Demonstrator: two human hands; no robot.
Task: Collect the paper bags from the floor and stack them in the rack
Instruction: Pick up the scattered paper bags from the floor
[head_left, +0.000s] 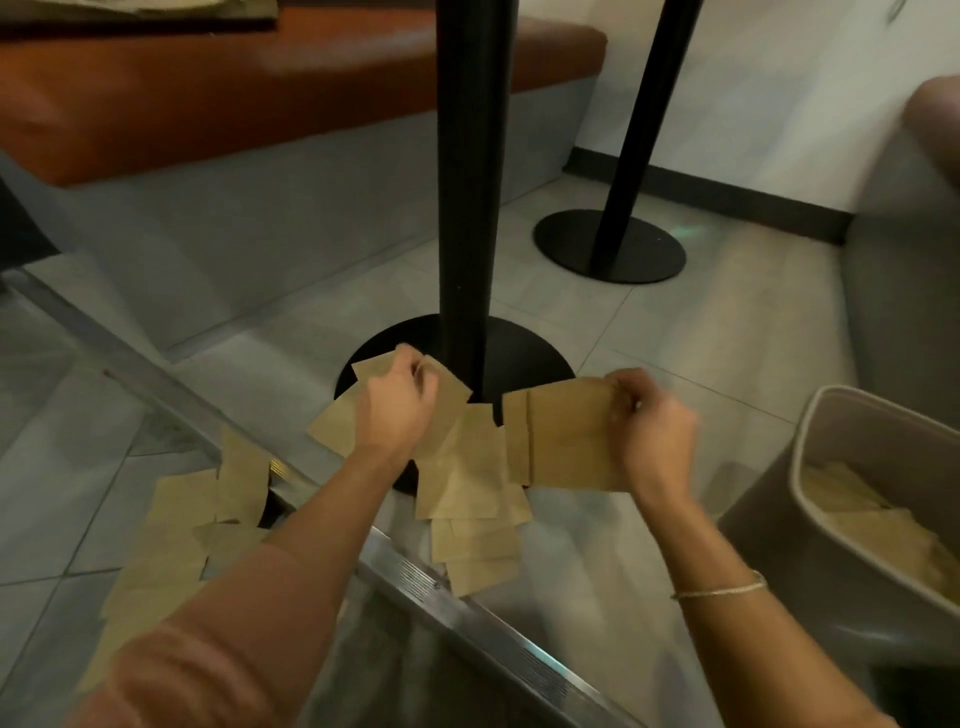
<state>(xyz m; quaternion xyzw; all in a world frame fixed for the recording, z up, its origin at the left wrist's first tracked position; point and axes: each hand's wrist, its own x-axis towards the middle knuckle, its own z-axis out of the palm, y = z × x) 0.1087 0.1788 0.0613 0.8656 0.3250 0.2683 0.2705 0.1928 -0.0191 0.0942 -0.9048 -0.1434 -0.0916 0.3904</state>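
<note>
Brown paper bags (467, 499) scattered on floor (675, 332) by near pole (467, 182) | left grip (397, 402) pinches one | right grip (652, 426) pinches another (566, 436) | bin (810, 441) right holds more

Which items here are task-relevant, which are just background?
Job:
- left hand gripping paper bags
- right hand pinching single bag
- loose bags on floor
- grey bin already holding bags

Background:
- black table post
- second post
- orange bench
</note>
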